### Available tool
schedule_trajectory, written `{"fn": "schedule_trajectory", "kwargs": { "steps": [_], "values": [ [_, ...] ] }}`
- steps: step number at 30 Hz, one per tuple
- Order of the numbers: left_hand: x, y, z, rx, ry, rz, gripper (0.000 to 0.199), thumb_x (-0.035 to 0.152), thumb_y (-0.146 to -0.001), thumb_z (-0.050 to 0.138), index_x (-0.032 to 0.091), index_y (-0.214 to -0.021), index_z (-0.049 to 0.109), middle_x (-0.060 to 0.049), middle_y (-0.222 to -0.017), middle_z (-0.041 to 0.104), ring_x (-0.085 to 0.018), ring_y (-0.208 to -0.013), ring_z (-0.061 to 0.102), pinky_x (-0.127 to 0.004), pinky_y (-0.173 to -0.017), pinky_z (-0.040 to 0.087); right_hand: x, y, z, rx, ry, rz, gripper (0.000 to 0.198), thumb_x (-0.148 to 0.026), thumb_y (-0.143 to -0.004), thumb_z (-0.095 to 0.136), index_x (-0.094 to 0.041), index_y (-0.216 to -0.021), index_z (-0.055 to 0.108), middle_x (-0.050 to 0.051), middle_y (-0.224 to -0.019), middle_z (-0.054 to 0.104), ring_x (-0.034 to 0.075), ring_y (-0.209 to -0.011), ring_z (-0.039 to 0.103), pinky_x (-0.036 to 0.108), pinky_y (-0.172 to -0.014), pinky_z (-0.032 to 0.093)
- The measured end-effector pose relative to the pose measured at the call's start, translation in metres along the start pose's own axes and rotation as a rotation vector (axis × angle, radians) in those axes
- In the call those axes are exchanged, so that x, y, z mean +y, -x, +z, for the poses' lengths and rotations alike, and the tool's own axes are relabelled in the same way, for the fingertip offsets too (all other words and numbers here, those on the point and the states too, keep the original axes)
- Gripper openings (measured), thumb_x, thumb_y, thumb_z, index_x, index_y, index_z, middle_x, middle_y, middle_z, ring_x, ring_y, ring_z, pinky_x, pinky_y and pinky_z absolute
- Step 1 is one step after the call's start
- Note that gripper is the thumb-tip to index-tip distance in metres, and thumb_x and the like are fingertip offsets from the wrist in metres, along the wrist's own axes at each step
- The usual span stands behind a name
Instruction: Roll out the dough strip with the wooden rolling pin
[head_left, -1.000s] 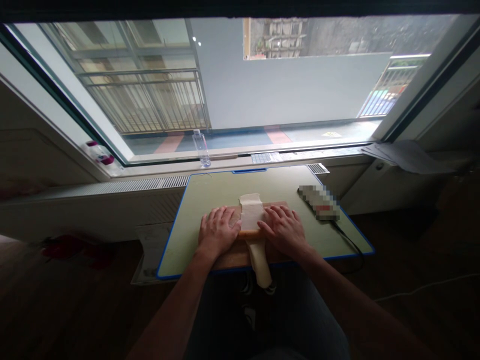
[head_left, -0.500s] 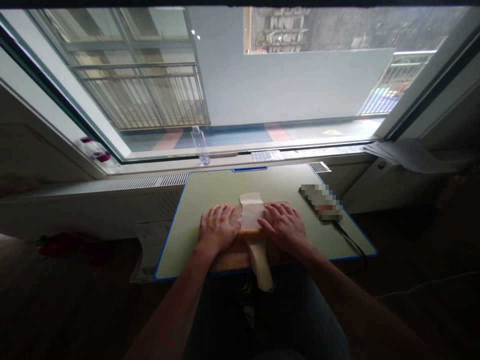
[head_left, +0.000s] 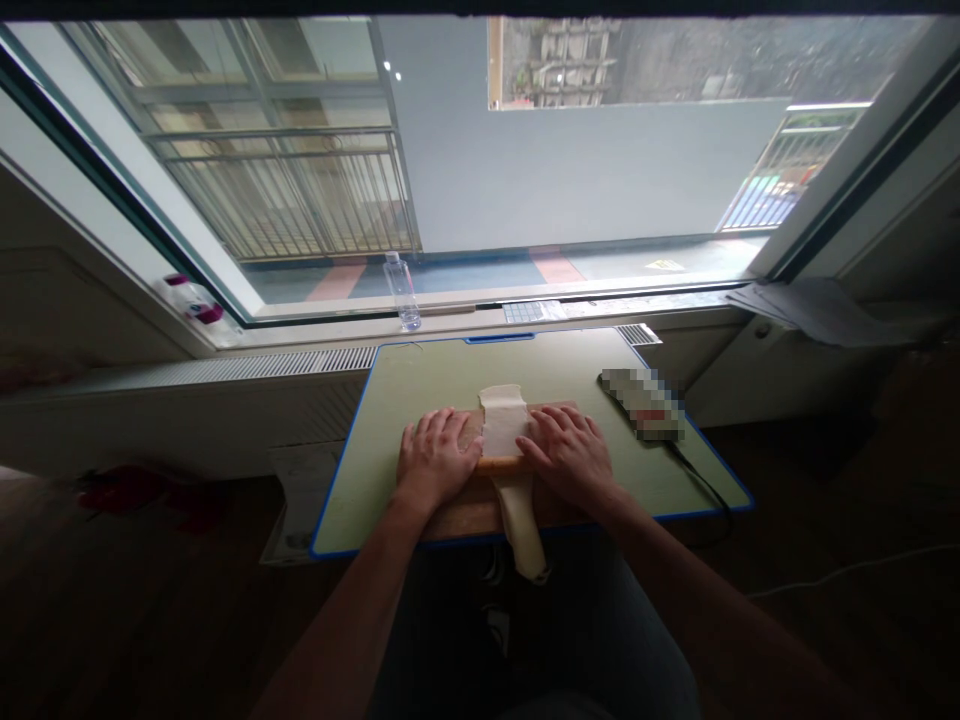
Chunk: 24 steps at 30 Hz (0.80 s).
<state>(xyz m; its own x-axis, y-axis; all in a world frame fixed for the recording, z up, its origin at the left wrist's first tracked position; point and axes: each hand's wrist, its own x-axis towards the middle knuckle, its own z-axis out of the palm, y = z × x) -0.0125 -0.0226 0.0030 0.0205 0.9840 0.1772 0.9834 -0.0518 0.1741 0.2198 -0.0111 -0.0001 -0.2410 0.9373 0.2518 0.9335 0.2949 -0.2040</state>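
Observation:
A strip of pale dough point(head_left: 505, 425) lies lengthwise over a wooden board point(head_left: 461, 515), its near end point(head_left: 525, 545) hanging past the table's front edge. Across the dough runs a wooden rolling pin point(head_left: 501, 466); only its middle shows between my hands. My left hand point(head_left: 437, 455) rests palm down on the pin's left part, fingers stretched forward over it. On the right part lies my right hand point(head_left: 571, 452), also flat, its thumb pointing in toward the dough. The ends of the pin are hidden under both hands.
The small table point(head_left: 352, 450) has a blue rim. At its right lies a blurred-out device point(head_left: 643, 405) with a black cable point(head_left: 701, 470). A clear bottle point(head_left: 403, 292) stands on the windowsill, another bottle point(head_left: 193, 300) at the left, papers point(head_left: 817, 310) at the right.

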Motion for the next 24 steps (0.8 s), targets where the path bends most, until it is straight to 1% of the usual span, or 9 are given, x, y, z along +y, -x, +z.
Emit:
{"fn": "schedule_trajectory", "kwargs": {
  "steps": [6,12,19,24],
  "values": [
    [0.000,0.006,0.003,0.019,-0.002,0.005,0.047,0.051,-0.103,0.053,0.033,-0.144,0.067,-0.007,-0.158,0.063,-0.030,-0.147,0.053,-0.054,-0.127,0.037,-0.001,0.006,0.001,0.009,0.016,-0.001,0.054,-0.058,-0.108,0.049,-0.024,-0.146,0.068,0.008,-0.154,0.066,0.033,-0.145,0.049,0.048,-0.121,0.034],
    [-0.001,0.004,0.003,0.028,0.000,0.010,0.047,0.051,-0.103,0.053,0.031,-0.144,0.068,-0.007,-0.157,0.064,-0.031,-0.145,0.055,-0.054,-0.125,0.039,0.000,0.004,0.002,0.002,0.007,0.001,0.053,-0.058,-0.108,0.049,-0.025,-0.145,0.068,0.008,-0.154,0.065,0.032,-0.144,0.050,0.048,-0.120,0.034],
    [0.000,-0.002,0.000,-0.009,0.004,0.002,0.050,0.052,-0.103,0.054,0.029,-0.146,0.067,-0.009,-0.159,0.062,-0.031,-0.148,0.052,-0.055,-0.127,0.038,0.002,-0.003,0.002,0.003,-0.027,-0.004,0.053,-0.058,-0.107,0.050,-0.025,-0.144,0.069,0.007,-0.154,0.066,0.030,-0.144,0.049,0.045,-0.121,0.034],
    [0.000,-0.003,-0.001,-0.014,-0.002,-0.012,0.049,0.052,-0.103,0.054,0.031,-0.145,0.067,-0.008,-0.160,0.062,-0.030,-0.149,0.052,-0.053,-0.128,0.037,0.002,-0.004,0.002,0.009,-0.017,-0.004,0.053,-0.058,-0.107,0.052,-0.024,-0.144,0.069,0.006,-0.153,0.066,0.029,-0.144,0.050,0.044,-0.121,0.034]
  ]
}}
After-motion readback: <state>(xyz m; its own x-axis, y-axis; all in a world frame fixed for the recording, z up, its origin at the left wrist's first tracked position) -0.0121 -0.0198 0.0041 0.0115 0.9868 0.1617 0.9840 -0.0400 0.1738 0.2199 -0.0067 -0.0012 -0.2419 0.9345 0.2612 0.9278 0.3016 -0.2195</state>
